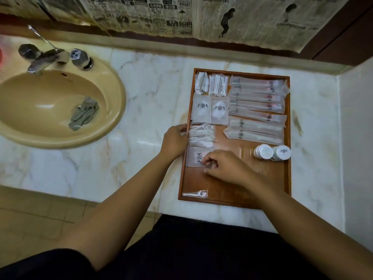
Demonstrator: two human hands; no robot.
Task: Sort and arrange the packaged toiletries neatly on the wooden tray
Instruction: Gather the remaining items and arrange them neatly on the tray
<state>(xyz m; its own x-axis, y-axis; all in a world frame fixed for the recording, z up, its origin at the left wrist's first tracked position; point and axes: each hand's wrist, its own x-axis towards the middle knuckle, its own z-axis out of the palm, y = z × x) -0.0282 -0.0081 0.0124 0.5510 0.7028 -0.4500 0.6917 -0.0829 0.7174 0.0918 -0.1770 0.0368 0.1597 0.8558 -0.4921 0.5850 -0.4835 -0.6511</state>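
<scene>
A wooden tray (232,190) lies on the marble counter. Long toothbrush packets (258,98) fill its upper right. Cotton swab packs (218,84) and two crested flat sachets (210,109) sit at the upper left, above a pile of floss picks (201,135). My left hand (174,141) rests on the tray's left rim beside the floss picks. My right hand (224,165) pinches the edge of a crested flat sachet (195,156) lying on the tray's left side. Two stacks of round white containers (271,152) stand at the right. One floss pick packet (194,194) lies in the near left corner.
A beige sink (60,104) with a chrome tap (43,57) is at the left, a crumpled wrapper (83,114) in its basin. Newspaper (181,15) covers the wall behind. A white side wall (355,138) bounds the counter on the right.
</scene>
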